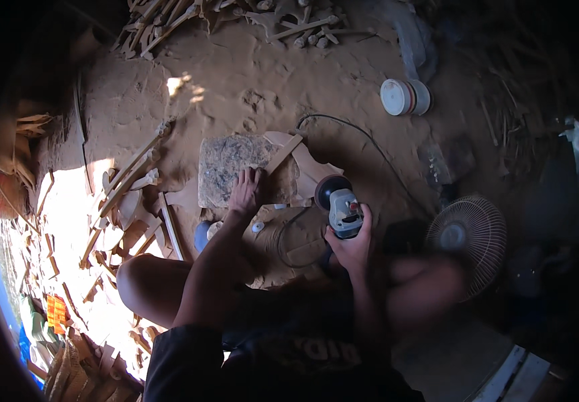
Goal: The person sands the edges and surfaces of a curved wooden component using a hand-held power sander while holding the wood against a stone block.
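Observation:
My left hand [246, 192] rests on a worn, dark-stained block [225, 164], its fingers closed over the lower end of a pale wooden strip [284, 155]. The strip slants up and right across the block. My right hand [354, 246] grips a grey angle grinder [343, 209] just right of the block. At the grinder's front is a round dark disc [330, 190], close to a flat, curved wooden piece [311, 167] at the block's right side. Whether the disc touches that piece I cannot tell.
Bone-shaped wooden pieces [128, 175] lie heaped at the left, with another pile [289, 25] at the far edge. A black cable [372, 137] curves over the sandy ground [236, 80]. A round fan [467, 244] stands at the right; a white tub [397, 98] lies farther off.

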The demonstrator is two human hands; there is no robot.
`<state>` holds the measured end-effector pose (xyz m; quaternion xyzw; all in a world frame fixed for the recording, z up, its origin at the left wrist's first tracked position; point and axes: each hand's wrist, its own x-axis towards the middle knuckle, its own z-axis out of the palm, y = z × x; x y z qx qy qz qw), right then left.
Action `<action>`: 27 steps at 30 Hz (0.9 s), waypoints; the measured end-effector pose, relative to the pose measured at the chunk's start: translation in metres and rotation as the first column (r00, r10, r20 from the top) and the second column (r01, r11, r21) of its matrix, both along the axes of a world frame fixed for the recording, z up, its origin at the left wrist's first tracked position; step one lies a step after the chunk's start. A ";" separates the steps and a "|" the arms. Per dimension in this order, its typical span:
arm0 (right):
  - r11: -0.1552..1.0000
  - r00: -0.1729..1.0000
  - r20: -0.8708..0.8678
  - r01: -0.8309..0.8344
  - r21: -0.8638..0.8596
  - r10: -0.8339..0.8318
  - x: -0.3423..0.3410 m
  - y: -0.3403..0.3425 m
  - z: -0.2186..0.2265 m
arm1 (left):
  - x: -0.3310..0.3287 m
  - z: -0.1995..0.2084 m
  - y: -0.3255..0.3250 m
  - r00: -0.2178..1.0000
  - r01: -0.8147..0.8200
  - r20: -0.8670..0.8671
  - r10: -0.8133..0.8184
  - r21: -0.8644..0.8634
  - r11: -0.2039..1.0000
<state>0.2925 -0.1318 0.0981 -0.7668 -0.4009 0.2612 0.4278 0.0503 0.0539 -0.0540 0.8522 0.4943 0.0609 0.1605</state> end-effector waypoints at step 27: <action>0.920 0.884 0.295 -0.290 -0.262 0.363 -0.020 -0.021 -0.073 | 0.000 0.007 -0.004 0.986 -0.010 0.169 0.003 0.042 0.999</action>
